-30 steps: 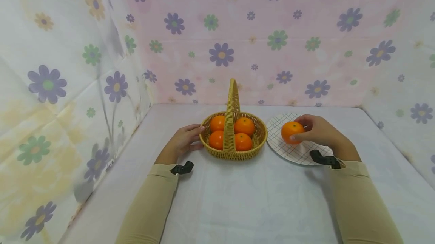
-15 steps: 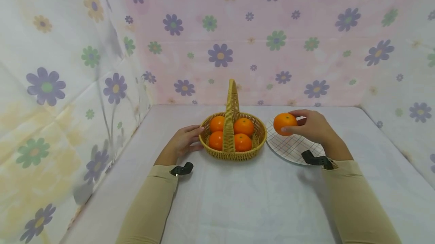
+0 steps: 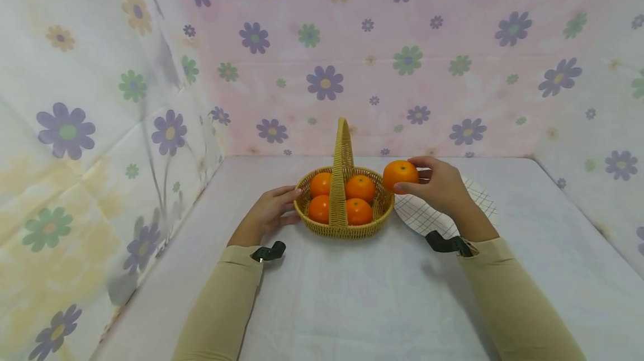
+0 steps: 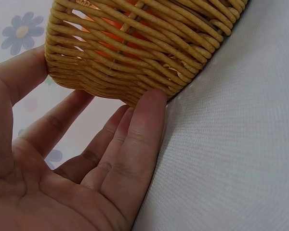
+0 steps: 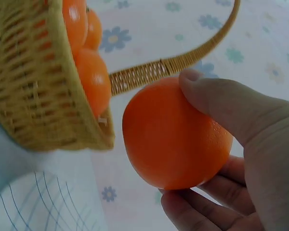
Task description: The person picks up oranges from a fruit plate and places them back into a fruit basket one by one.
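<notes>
Thumb and fingers of my right hand (image 3: pixel 439 182) hold an orange (image 3: pixel 401 176) from its right side, raised beside the right rim of a wicker basket (image 3: pixel 344 231). In the right wrist view the thumb lies over the held orange (image 5: pixel 173 134), with fingertips under it and a gap between fruit and basket wall (image 5: pixel 33 86). Several oranges (image 3: pixel 360 188) sit inside the basket under its tall handle (image 3: pixel 343 154). My left hand (image 3: pixel 271 209) rests at the basket's left end. Its nearly straight fingers (image 4: pixel 139 130) touch the woven wall (image 4: pixel 130 48) in the left wrist view.
A round plate (image 3: pixel 483 204) with a grid pattern lies right of the basket, partly behind my right hand and wrist. A white cloth (image 3: pixel 362 294) covers the table. Flowered cloth walls (image 3: pixel 374 53) stand at the back and sides.
My right hand has carried the orange up off the plate and leftward to the basket's right rim. The left hand and the basket have stayed in place.
</notes>
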Demonstrator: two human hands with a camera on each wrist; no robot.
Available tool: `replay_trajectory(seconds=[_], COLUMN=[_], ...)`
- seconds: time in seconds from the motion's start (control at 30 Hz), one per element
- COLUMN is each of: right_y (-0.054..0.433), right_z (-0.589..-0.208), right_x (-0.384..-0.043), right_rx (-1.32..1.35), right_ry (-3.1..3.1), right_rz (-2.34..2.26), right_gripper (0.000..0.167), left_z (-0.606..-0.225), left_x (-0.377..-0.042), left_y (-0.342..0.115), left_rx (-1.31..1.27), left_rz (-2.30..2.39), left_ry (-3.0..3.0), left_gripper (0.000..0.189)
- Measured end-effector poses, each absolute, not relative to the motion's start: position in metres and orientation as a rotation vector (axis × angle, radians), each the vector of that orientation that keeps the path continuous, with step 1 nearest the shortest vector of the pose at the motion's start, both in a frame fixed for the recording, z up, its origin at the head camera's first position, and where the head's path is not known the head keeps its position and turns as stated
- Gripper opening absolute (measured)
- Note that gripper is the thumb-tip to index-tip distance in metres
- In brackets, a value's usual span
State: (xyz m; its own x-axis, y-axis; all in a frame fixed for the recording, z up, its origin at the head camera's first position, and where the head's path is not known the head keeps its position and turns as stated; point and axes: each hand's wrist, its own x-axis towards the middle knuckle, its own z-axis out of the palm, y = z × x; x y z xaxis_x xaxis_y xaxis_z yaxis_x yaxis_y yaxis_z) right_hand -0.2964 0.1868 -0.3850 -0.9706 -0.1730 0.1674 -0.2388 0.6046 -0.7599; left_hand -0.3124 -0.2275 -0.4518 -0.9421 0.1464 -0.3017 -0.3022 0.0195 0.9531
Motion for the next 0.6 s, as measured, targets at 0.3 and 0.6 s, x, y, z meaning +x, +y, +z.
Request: replay_trajectory(seconds=[0.3, 0.6], right_y=[0.160, 0.146], right_z=[-0.385, -0.391], right_x=[-0.288, -0.284], right_rx=[0.419, 0.462], right_ry=[-2.767, -2.788], right_rz=[1.332, 1.278], right_gripper=[0.085, 0.082], left_z=[-0.455, -0.455], left_x=[-0.315, -0.315], left_y=[-0.230, -0.229], left_rx=[-0.172, -0.168], left_rz=[1.998, 1.998], left_ry=[1.977, 1.975], left_gripper=[0.060, 0.061])
